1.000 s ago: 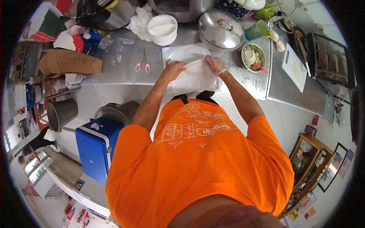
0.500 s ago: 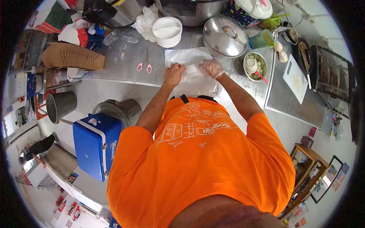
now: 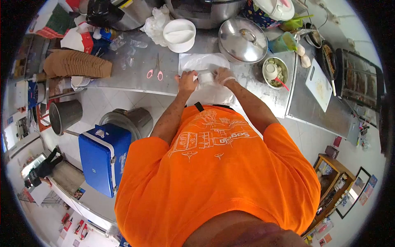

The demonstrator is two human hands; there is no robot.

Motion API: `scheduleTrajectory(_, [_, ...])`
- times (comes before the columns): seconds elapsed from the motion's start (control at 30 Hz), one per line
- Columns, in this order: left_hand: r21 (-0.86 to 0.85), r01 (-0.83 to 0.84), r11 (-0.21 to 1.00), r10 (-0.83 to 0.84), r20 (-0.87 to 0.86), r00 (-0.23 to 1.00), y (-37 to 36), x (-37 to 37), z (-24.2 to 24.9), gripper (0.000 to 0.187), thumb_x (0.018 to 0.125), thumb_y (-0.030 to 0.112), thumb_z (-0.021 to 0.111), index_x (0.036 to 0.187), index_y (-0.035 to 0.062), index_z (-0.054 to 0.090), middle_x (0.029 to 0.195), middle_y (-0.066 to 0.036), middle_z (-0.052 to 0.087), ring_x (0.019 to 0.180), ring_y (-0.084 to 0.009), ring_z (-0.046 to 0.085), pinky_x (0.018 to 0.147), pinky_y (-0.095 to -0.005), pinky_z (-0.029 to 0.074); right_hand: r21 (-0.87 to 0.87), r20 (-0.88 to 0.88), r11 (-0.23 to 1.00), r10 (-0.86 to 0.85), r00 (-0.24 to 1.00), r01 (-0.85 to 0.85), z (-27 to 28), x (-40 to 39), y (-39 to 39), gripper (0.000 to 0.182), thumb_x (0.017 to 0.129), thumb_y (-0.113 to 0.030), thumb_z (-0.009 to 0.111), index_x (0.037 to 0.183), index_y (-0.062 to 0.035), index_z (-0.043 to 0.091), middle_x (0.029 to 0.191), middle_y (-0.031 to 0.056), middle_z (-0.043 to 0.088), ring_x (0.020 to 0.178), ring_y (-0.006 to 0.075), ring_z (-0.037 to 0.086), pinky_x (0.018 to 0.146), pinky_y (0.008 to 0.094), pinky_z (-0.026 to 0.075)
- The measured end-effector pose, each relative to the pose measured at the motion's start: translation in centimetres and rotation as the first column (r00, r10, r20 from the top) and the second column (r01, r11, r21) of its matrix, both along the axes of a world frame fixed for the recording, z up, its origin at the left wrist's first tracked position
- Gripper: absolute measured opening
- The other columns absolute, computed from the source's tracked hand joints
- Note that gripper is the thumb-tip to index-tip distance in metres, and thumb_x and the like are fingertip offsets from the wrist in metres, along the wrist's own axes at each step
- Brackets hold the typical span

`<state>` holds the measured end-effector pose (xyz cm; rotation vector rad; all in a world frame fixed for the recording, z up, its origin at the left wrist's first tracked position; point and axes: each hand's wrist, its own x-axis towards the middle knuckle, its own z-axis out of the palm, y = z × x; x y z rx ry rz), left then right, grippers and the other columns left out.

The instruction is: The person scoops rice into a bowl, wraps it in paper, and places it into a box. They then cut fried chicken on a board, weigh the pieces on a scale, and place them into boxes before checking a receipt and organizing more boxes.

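Head view: the white, thin, flat sheet [image 3: 201, 60] lies on the grey metal desk [image 3: 135, 76], reaching its front edge. Room for moving lies between it and the pink-handled metal scissors [image 3: 156, 68] on the left, and before the round steel bowl [image 3: 275, 73] on the right. Both hands are narrow, fingers curled: left hand [image 3: 188, 81] bare, right hand [image 3: 224, 77] in a clear glove, at either side of the small white folded piece [image 3: 205, 78] on the sheet. Forearms angle inward. The orange cloth shirt [image 3: 222, 177] bears white lettering starting "Sag"; the remainder is unclear.

A blue cooler [image 3: 96, 160] is standing beside a grey bin [image 3: 140, 121]; a black-framed panel [image 3: 354, 190] is hanging near a wooden cabinet [image 3: 329, 187].
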<state>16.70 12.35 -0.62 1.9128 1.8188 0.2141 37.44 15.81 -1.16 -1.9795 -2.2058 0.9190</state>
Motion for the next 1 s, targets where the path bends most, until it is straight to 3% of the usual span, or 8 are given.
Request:
scheduleTrajectory(0.17, [0.409,0.148,0.900,-0.131,-0.070,0.989,-2.4,-1.1,-3.0,0.013,0.073,0.016,0.063,0.086,0.0193,0.060,0.085,0.006,0.058,0.087,-0.0149,0.055,0.080,-0.0439,0.029,0.063,0.031,0.982,0.175,0.984,-0.177,-6.9,1.8,-2.7,0.027,0.080,-0.021,0.056,0.100,-0.0028,0.060,0.091,0.0211,0.062,0.085,0.0357,0.061,0.073,0.0399,0.050])
scheduleTrajectory(0.4, [0.397,0.476,0.785,-0.416,-0.231,0.880,-3.6,-2.6,-0.3,0.019,0.072,0.024,0.067,0.089,0.0181,0.063,0.099,0.007,0.057,0.099,-0.0149,0.051,0.081,-0.0451,0.031,0.382,-0.023,0.879,0.316,0.948,-0.284,-0.5,1.2,-6.0,0.030,0.084,-0.022,0.052,0.105,-0.0023,0.060,0.105,0.0222,0.057,0.090,0.0355,0.058,0.079,0.0391,0.049])
scheduleTrajectory(0.5, [0.370,0.488,0.791,-0.462,-0.163,0.872,-4.0,-3.1,1.1,0.021,0.071,0.025,0.068,0.091,0.0178,0.064,0.105,0.006,0.056,0.100,-0.0168,0.050,0.082,-0.0468,0.032,0.267,-0.099,0.922,0.314,0.944,-0.279,-1.2,1.1,-4.9,0.031,0.084,-0.023,0.052,0.105,-0.0020,0.059,0.109,0.0228,0.056,0.095,0.0338,0.057,0.082,0.0387,0.049])
scheduleTrajectory(0.57, [0.294,0.570,0.767,-0.520,-0.234,0.821,-3.7,-3.3,0.8,0.027,0.072,0.029,0.068,0.095,0.0157,0.063,0.104,0.003,0.058,0.103,-0.0157,0.050,0.085,-0.0472,0.032,0.237,0.169,0.820,0.493,0.853,-0.521,-1.1,1.4,-3.9,0.031,0.087,-0.023,0.049,0.106,-0.0011,0.061,0.103,0.0201,0.061,0.096,0.0341,0.060,0.085,0.0396,0.049])
scheduleTrajectory(0.7, [0.191,0.536,0.823,-0.519,-0.133,0.844,-1.3,-2.3,-0.4,0.031,0.073,0.030,0.067,0.096,0.0103,0.063,0.097,-0.004,0.063,0.098,-0.0208,0.055,0.082,-0.0467,0.039,-0.103,0.183,0.938,0.344,0.921,-0.330,0.8,0.3,-1.5,0.033,0.083,-0.029,0.053,0.099,-0.0026,0.065,0.097,0.0195,0.065,0.093,0.0339,0.063,0.082,0.0409,0.050])
scheduleTrajectory(0.77, [-0.157,0.260,0.953,-0.263,0.000,0.965,0.3,-0.7,-1.7,0.027,0.074,0.024,0.067,0.092,0.0046,0.063,0.087,-0.012,0.065,0.087,-0.0285,0.061,0.075,-0.0431,0.046,-0.134,0.183,0.953,0.294,0.938,-0.272,-0.5,-0.2,-0.3,0.035,0.080,-0.032,0.060,0.098,-0.0026,0.063,0.092,0.0203,0.065,0.088,0.0351,0.063,0.076,0.0432,0.050])
scheduleTrajectory(0.87, [-0.053,0.102,0.993,-0.090,0.181,0.979,2.1,-0.9,-1.2,0.026,0.073,0.017,0.069,0.090,-0.0011,0.063,0.081,-0.015,0.065,0.077,-0.0295,0.062,0.070,-0.0382,0.048,-0.070,0.214,0.987,0.158,0.964,-0.146,-1.3,-1.2,0.1,0.036,0.076,-0.036,0.061,0.090,-0.0034,0.066,0.090,0.0203,0.066,0.088,0.0347,0.064,0.076,0.0433,0.051])
scheduleTrajectory(1.0, [-0.452,0.172,0.875,0.101,0.519,0.849,5.9,-3.5,0.4,0.029,0.074,0.014,0.069,0.096,-0.0033,0.062,0.088,-0.011,0.066,0.082,-0.0221,0.062,0.072,-0.0335,0.048,-0.175,-0.027,0.983,0.060,0.998,-0.064,5.6,-0.7,0.2,0.027,0.076,-0.026,0.063,0.086,-0.0016,0.066,0.091,0.0194,0.066,0.086,0.0312,0.065,0.077,0.0423,0.051])
